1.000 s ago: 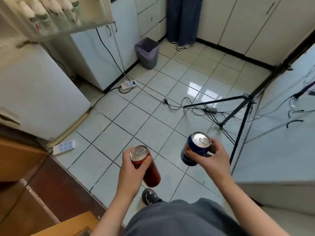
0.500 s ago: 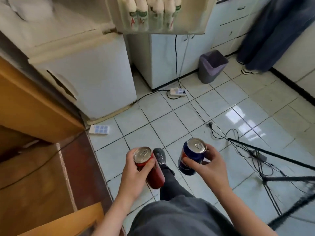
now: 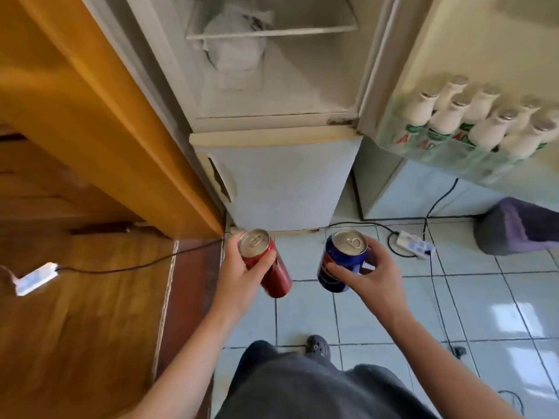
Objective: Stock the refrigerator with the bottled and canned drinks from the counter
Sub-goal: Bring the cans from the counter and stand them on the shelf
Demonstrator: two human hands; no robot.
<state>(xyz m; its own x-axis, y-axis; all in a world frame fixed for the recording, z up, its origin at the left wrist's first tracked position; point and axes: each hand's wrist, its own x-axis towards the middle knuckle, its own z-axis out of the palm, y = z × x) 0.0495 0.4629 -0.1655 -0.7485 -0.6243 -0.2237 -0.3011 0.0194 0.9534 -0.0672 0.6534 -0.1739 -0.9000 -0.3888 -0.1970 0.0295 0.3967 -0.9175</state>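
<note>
We hold the red can (image 3: 266, 263) in our left hand (image 3: 239, 278), fingers and thumb wrapped round its upper body. Its silver lid and pull tab face up toward the camera. Its long axis leans, with the base angled down and to the right.

We hold the blue can (image 3: 340, 264) in our right hand (image 3: 373, 278), thumb across the front and fingers curled behind. Its lid also faces up. Its long axis leans the opposite way, base down and to the left. Both cans are smooth metal cylinders, apart from each other, above the tiled floor (image 3: 484, 300) in front of the refrigerator (image 3: 281, 179).

The upper compartment is open. Inside we see a white wire shelf (image 3: 272, 34) with a crumpled white bag (image 3: 234, 52) beneath it. The lower door is shut, and its pale surface is chipped near the handle recess.

The open door (image 3: 490, 40) on the right carries white plastic bottles (image 3: 481, 125) with green labels in a clear shelf.

A glossy wooden cabinet (image 3: 90, 101) stands just left of the refrigerator. A power strip (image 3: 416, 244) and a purple-lined bin (image 3: 514, 228) sit on the floor.
</note>
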